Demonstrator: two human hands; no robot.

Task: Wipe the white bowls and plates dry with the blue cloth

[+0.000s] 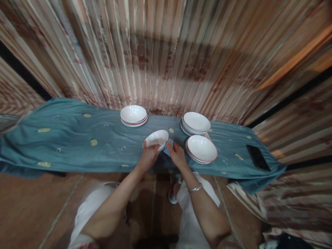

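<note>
Over the near middle of the cloth-covered table, my left hand (149,155) grips a white bowl (157,137) by its near left side, the bowl tilted. My right hand (177,154) is closed on a light blue-grey cloth (169,148), which touches the bowl's right side. Just right of my right hand stands a stack of white bowls with red rims (201,148). Behind it is a taller stack of white bowls with dark rims (196,122). Farther back on the left sits a smaller stack of white bowls (133,114). My fingers under the held bowl are hidden.
A teal patterned cloth (75,148) covers the long narrow table. On its right end lies a black phone (258,157). Striped curtains (160,62) hang close behind and at the sides, with dark poles at both ends. My legs are below the near edge.
</note>
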